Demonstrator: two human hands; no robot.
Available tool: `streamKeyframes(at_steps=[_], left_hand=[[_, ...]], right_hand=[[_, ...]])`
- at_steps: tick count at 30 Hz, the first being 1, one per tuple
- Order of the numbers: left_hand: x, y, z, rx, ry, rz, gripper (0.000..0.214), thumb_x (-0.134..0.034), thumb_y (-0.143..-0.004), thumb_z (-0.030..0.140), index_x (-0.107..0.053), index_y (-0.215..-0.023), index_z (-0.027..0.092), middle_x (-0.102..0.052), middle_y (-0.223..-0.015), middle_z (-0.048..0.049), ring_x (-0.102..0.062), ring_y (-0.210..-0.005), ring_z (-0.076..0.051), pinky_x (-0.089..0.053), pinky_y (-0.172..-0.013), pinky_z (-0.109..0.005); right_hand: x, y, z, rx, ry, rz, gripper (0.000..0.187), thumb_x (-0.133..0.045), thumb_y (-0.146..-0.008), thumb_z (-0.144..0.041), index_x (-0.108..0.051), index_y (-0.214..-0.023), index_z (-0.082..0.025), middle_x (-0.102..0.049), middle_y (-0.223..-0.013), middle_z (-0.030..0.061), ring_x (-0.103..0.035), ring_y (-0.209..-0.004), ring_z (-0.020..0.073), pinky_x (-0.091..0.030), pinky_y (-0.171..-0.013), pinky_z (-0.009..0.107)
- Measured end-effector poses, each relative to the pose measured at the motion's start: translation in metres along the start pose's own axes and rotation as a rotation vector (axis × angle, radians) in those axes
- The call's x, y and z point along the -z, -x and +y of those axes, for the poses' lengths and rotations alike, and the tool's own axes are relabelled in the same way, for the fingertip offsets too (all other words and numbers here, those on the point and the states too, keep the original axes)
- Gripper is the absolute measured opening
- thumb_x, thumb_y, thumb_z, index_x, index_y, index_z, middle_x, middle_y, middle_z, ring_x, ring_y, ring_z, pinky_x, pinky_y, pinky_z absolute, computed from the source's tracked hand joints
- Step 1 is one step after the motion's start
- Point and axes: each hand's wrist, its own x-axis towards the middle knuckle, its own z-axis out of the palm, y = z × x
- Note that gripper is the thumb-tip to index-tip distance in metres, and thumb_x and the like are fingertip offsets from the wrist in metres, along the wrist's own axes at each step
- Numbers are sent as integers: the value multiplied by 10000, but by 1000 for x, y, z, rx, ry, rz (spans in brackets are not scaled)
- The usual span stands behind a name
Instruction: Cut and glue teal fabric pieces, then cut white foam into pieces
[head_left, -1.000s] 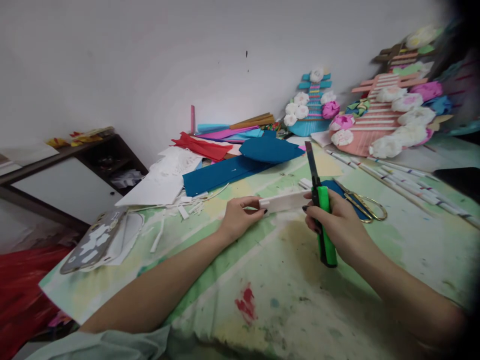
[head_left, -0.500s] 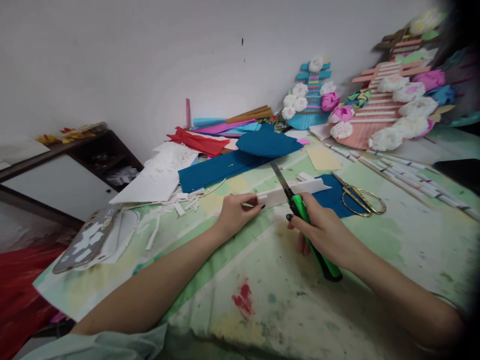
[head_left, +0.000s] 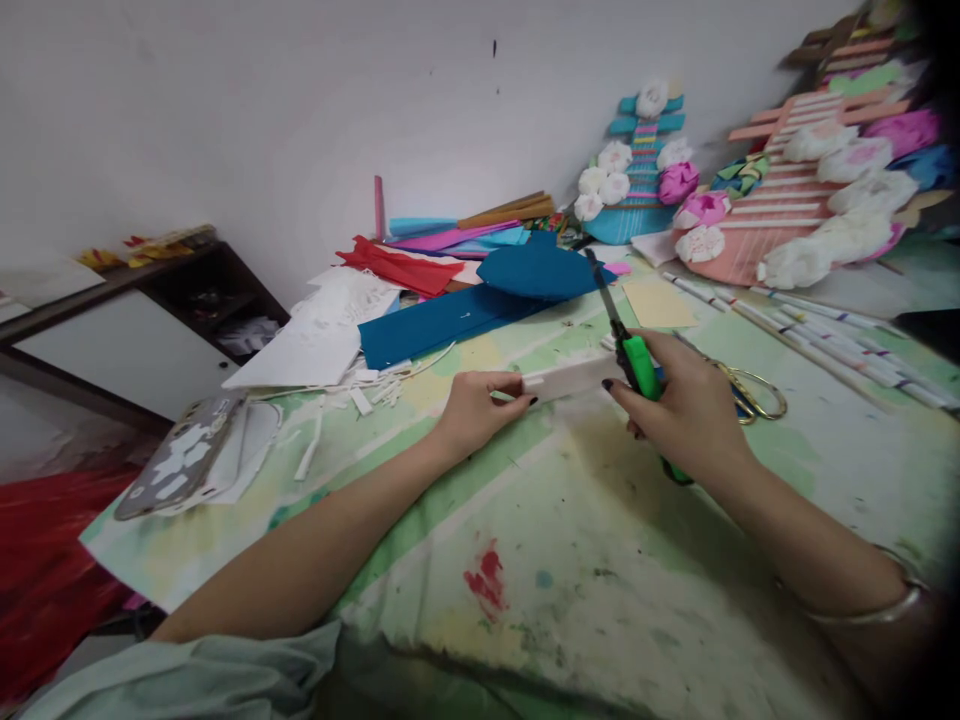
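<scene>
My left hand (head_left: 478,412) pinches the near end of a white foam strip (head_left: 568,379) that lies across the paint-stained table cover (head_left: 540,540). Fingers of my right hand (head_left: 686,412) are wrapped round a green-handled utility knife (head_left: 628,345). Its long dark blade points up and away, above the strip's far end. Both hands sit close together in the middle of the table.
Gold-handled scissors (head_left: 754,395) lie just right of my right hand. Blue felt (head_left: 450,320), red and coloured paper sheets and white scraps (head_left: 315,350) pile up behind. Paper-flower crafts (head_left: 795,200) lean on the wall. Rolled paper sticks (head_left: 825,330) lie right; a patterned phone case (head_left: 184,470) sits left.
The knife swung from upright down across the strip, then lifted again with its blade pointing away. My left hand kept its pinch on the strip.
</scene>
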Motion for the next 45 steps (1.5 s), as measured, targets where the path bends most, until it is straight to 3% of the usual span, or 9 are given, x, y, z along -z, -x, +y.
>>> streamKeyframes(at_steps=[7,16,19,21,24,31,35,40,45], left_hand=[[-1,1,6,48,-50,24,148,-636,-762,247,-767,-812,199,-747,-786,-22,-680,-747,-201,-540,-666,-267],[-7,5,13,81,-31,79,139,-637,-761,195,-759,-826,181,-757,-837,-35,-707,-786,-209,-556,-750,-306],[-7,4,12,81,-10,72,141,-644,-752,196,-760,-828,172,-757,-818,-32,-702,-745,-190,-563,-708,-279],[-6,3,11,78,-21,69,138,-646,-746,201,-760,-814,162,-752,-781,-28,-693,-709,-178,-558,-675,-258],[-6,3,10,58,-53,70,133,-633,-745,208,-752,-755,148,-733,-721,-21,-675,-665,-162,-550,-652,-236],[-7,2,7,34,-70,69,158,-614,-749,222,-719,-665,138,-698,-674,-19,-654,-647,-151,-537,-635,-215],[-7,2,7,23,-82,68,171,-609,-755,223,-696,-639,133,-672,-648,-15,-636,-631,-139,-524,-634,-207],[-6,2,7,12,-76,73,190,-606,-760,221,-653,-599,131,-624,-604,-6,-618,-616,-130,-501,-604,-190],[-6,2,8,14,-72,73,169,-608,-754,211,-664,-615,133,-631,-611,-5,-619,-622,-130,-509,-619,-195]], right_hand=[[2,-15,15,19,243,-72,340,-575,-790,-218,-631,-1119,-154,-575,-481,-21,-593,-486,214,-430,-644,338],[4,-12,12,43,247,-79,407,-561,-793,-219,-592,-1196,-171,-569,-448,-48,-615,-474,210,-424,-615,311],[6,-4,3,100,272,-36,267,-572,-797,-218,-629,-1054,-175,-608,-488,-26,-656,-560,217,-418,-623,294],[7,5,-8,101,281,-94,92,-566,-818,-250,-623,-860,-191,-638,-524,-7,-663,-586,209,-402,-599,278],[5,18,-23,7,267,-340,191,-504,-873,-307,-554,-722,-202,-610,-498,-6,-610,-486,170,-358,-522,257],[1,33,-27,-33,184,-489,220,-428,-886,-219,-498,-1092,-187,-638,-707,21,-585,-545,151,-318,-506,235],[-1,37,-22,30,234,-483,163,-373,-926,-191,-451,-1068,-177,-647,-812,57,-574,-584,143,-290,-512,231],[-8,40,-27,-17,560,-453,109,-384,-968,-262,-440,-969,-169,-601,-673,50,-549,-576,187,-192,-482,260],[-15,42,-29,-52,642,-415,131,-390,-970,-290,-447,-956,-173,-588,-645,45,-539,-549,191,-166,-480,267]])
